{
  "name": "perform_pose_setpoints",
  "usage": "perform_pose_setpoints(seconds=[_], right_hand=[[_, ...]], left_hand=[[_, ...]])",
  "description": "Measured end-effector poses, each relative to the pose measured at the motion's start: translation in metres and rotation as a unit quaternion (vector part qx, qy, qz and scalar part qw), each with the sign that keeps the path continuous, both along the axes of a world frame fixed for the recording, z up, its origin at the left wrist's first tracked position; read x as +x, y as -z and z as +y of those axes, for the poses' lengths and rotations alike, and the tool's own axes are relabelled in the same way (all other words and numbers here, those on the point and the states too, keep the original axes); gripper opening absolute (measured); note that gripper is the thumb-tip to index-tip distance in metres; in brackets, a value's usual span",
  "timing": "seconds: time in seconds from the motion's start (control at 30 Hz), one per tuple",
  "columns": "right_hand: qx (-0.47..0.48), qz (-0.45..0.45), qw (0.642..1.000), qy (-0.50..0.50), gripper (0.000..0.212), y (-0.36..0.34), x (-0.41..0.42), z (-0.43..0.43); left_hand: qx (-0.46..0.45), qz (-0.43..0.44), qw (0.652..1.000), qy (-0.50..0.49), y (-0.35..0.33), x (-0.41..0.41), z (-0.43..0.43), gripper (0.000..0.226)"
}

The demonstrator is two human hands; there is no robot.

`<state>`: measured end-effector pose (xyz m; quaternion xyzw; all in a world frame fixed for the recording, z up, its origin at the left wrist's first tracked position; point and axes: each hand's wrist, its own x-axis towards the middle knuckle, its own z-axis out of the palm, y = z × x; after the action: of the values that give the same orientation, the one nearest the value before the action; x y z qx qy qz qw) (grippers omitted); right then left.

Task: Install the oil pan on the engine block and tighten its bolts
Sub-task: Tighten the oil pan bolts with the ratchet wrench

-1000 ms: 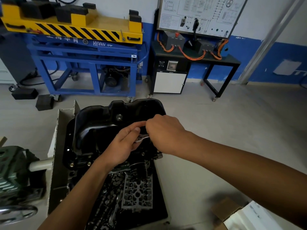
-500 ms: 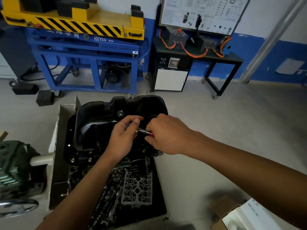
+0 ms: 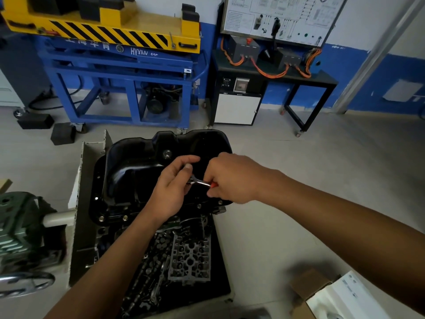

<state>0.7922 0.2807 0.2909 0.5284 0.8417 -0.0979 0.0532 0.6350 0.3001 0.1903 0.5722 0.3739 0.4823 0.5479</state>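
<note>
Both hands meet over the near right side of the oil pan, sharing one small tool. My left hand (image 3: 170,192) curls round the head end of a wrench (image 3: 202,182), thumb laid on top, likely to steady it and press it down on whatever it drives. My right hand (image 3: 232,178) is closed round the red grip at the other end, in a position to swing it. The chrome shaft shows in the gap between them; the head and the fastener under it are covered by my left fingers, so I cannot tell which one is being worked.

Under both hands lies the black oil pan (image 3: 133,171), belly up, its rim sitting on the engine (image 3: 190,261), which reaches back toward me below my forearms. Bolts (image 3: 125,218) show along the rim just below my left wrist, and more just under my right hand, so the pan looks seated and the work is at the tightening stage; how tight any of them is cannot be read.

Left of my left forearm stands a green machine (image 3: 16,226) with a pale shaft pointing at the engine. A cardboard box (image 3: 308,286) sits on the floor under my right forearm. Well beyond the hands stand a blue frame (image 3: 128,72) and a black desk (image 3: 326,80) carrying orange cables.
</note>
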Motion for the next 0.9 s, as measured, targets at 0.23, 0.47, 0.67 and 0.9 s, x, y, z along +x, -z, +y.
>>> perform_pose_setpoints(seconds=[0.23, 0.47, 0.67, 0.9], right_hand=[[0.116, -0.016, 0.992, -0.043, 0.016, 0.008, 0.01, 0.02], [0.126, 0.021, 0.99, -0.057, 0.017, 0.017, 0.009, 0.022], [0.047, 0.045, 0.998, -0.024, 0.014, 0.012, 0.01, 0.008], [-0.078, 0.092, 0.993, -0.015, 0.048, 0.012, -0.002, -0.015]], left_hand=[[0.015, 0.009, 0.997, 0.08, 0.006, 0.003, -0.008, 0.05], [0.0, -0.015, 0.997, 0.079, 0.006, 0.001, -0.011, 0.048], [0.025, -0.043, 0.999, -0.021, 0.003, 0.002, -0.008, 0.025], [0.049, 0.0, 0.998, -0.051, 0.003, 0.006, -0.004, 0.031]])
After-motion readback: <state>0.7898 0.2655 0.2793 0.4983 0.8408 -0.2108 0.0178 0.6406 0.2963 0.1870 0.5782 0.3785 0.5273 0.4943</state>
